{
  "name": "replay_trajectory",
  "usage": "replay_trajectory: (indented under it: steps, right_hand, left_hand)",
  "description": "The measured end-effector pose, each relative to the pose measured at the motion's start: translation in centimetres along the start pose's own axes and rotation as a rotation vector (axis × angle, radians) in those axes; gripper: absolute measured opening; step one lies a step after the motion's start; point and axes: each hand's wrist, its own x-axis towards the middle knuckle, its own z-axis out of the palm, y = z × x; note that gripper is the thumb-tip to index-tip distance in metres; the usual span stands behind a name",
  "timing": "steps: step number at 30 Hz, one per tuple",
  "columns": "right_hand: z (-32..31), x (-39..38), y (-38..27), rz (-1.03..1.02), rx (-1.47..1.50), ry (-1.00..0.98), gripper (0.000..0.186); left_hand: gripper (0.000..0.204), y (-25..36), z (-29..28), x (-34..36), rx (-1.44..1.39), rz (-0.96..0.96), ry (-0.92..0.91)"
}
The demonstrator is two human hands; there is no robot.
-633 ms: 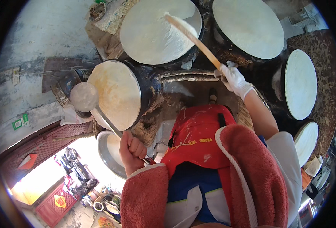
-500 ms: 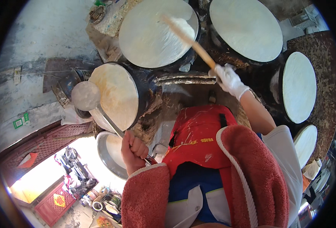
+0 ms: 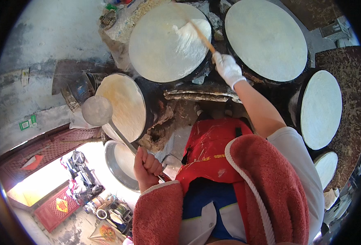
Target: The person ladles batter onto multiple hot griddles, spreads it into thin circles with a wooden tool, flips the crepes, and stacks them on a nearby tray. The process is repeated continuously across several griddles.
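Note:
My right hand [image 3: 228, 69], in a white knit glove, is closed round a wooden stick [image 3: 205, 40]. The stick reaches over the far middle griddle, where its far end is blurred. Under it lies a pale round sheet of batter [image 3: 154, 49] with a thick white patch of wet batter [image 3: 193, 34]. My bare left hand [image 3: 147, 164] grips a metal ladle [image 3: 97, 110] by its long handle. The ladle's round bowl hangs beside the left griddle, which bears a pale, partly browned round sheet [image 3: 125, 104]. Below the handle stands a metal basin [image 3: 113, 173] holding whitish liquid.
More round griddles with pale sheets [image 3: 266, 38] curve round to the right, including one sheet [image 3: 321, 108] at the side. A worn brown board [image 3: 348, 90] lies beyond them. At the lower left are a doorway, a red panel [image 3: 53, 216] and clutter. A wall rises at the left.
My right hand has moved a little left and away from me, swinging the stick's far end toward the griddle's far edge. The left hand still holds the ladle; the view has shifted slightly.

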Motion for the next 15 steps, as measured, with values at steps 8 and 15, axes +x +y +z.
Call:
replay_trajectory:
  steps: [8, 15]
  right_hand:
    - [0.7, -8.5, 3.7, 0.103, 0.169, 0.141, 0.049]
    - [4.6, -6.3, -2.5, -0.124, -0.056, 0.172, 0.042]
  left_hand:
    - [0.04, 1.4, 0.2, 7.8, 0.089, -0.199, -0.163]
    - [0.034, 2.4, 5.4, 17.8, -0.162, -0.712, -0.595]
